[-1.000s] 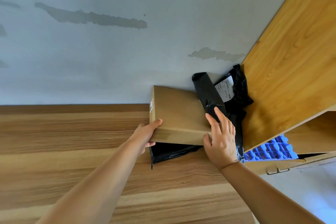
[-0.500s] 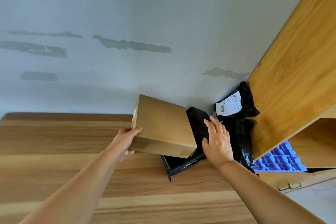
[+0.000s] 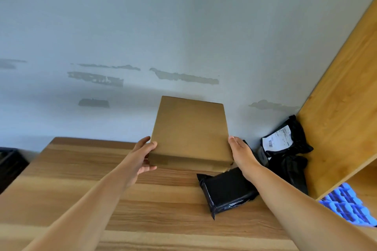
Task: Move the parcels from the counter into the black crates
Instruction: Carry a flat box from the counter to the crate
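Since the earlier frame the cardboard box has moved off the black mailer to centre frame, above the counter. The left hand grips its left edge; the right hand presses flat on the right edge, fingertips hidden. A black crate is cut off at the left edge.

I see a matt brown cardboard box, glossy black plastic mailer bags, and a smooth wood-grain tabletop under a patchy painted wall.
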The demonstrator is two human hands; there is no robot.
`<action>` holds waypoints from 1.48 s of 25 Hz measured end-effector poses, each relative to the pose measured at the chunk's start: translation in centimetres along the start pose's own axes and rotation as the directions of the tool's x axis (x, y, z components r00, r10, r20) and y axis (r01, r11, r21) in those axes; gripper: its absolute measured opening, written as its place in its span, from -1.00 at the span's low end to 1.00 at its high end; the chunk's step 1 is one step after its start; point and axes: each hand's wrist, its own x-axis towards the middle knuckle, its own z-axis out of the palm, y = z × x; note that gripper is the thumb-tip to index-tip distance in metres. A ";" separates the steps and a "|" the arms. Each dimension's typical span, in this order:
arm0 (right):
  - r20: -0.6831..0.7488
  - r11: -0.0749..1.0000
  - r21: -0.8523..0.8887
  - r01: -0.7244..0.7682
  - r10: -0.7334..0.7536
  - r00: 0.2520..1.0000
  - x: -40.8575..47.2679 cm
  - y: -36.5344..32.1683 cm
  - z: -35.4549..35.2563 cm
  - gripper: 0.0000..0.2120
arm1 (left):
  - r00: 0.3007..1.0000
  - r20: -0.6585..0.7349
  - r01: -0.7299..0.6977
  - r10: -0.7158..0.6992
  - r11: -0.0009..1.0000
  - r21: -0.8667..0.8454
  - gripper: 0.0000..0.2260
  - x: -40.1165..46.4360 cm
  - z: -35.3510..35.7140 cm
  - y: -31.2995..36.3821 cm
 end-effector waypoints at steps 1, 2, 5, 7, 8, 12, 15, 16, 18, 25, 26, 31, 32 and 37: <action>0.015 0.996 0.085 -0.017 0.016 1.000 -0.2 -1.1 0.2 -0.67 | 0.999 0.012 -0.030 0.030 1.000 -0.005 -0.62 -0.2 -0.4 0.5; 0.021 0.990 0.141 -0.016 0.013 1.000 -0.3 -2.0 0.3 -0.67 | 0.998 0.028 -0.065 0.065 0.998 -0.004 -0.62 -0.5 -0.7 0.9; 0.021 0.964 0.266 0.029 -0.036 0.999 -0.7 -4.5 -0.1 -0.67 | 0.981 0.083 -0.181 0.177 0.983 0.042 -0.63 -1.4 -1.8 2.5; 0.026 0.949 0.310 0.059 -0.070 0.997 -0.8 -5.8 -0.6 -0.65 | 0.966 0.106 -0.242 0.234 0.968 0.067 -0.61 -1.7 -2.4 3.7; 0.028 0.943 0.327 0.071 -0.084 0.996 -1.0 -6.4 -0.8 -0.65 | 0.958 0.116 -0.275 0.264 0.957 0.096 -0.57 -1.8 -2.6 4.4; 0.022 0.907 0.405 0.112 -0.132 0.991 -1.1 -8.2 -1.4 -0.66 | 0.906 0.078 -0.419 0.417 0.850 0.319 -0.42 -1.6 -2.4 7.4; 0.036 0.876 0.464 0.133 -0.169 0.985 -1.2 -9.1 -1.6 -0.66 | 0.865 -0.008 -0.475 0.502 0.823 0.313 -0.47 -1.9 -1.6 9.6; 0.041 0.865 0.484 0.133 -0.174 0.984 -1.1 -9.4 -1.7 -0.65 | 0.860 -0.028 -0.481 0.509 0.829 0.287 -0.52 -1.7 -1.5 10.1; 0.054 0.863 0.487 0.135 -0.184 0.982 -1.0 -9.8 -2.2 -0.65 | 0.867 -0.047 -0.476 0.495 0.853 0.215 -0.65 -1.3 -1.3 10.9; 0.095 0.880 0.440 0.181 -0.246 0.965 -1.0 -10.8 -3.2 -0.70 | 0.901 -0.127 -0.409 0.415 0.910 0.073 -0.79 -0.9 0.0 12.5; 0.112 0.878 0.442 0.185 -0.259 0.959 -1.1 -10.9 -3.3 -0.72 | 0.909 -0.139 -0.391 0.393 0.919 0.043 -0.78 -0.8 0.1 12.9; 0.154 0.916 0.329 0.231 -0.294 0.943 -1.5 -11.6 -3.6 -0.73 | 0.922 -0.121 -0.380 0.368 0.921 -0.090 -0.83 -1.3 0.1 13.8; 0.152 0.920 0.317 0.229 -0.287 0.946 -1.5 -11.6 -3.7 -0.74 | 0.919 -0.096 -0.391 0.382 0.916 -0.095 -0.84 -1.5 -0.1 13.9; 0.186 0.894 0.406 0.191 -0.286 0.940 -1.4 -11.8 -4.8 -0.77 | 0.907 0.040 -0.417 0.418 0.908 -0.039 -0.71 -1.6 -1.5 13.9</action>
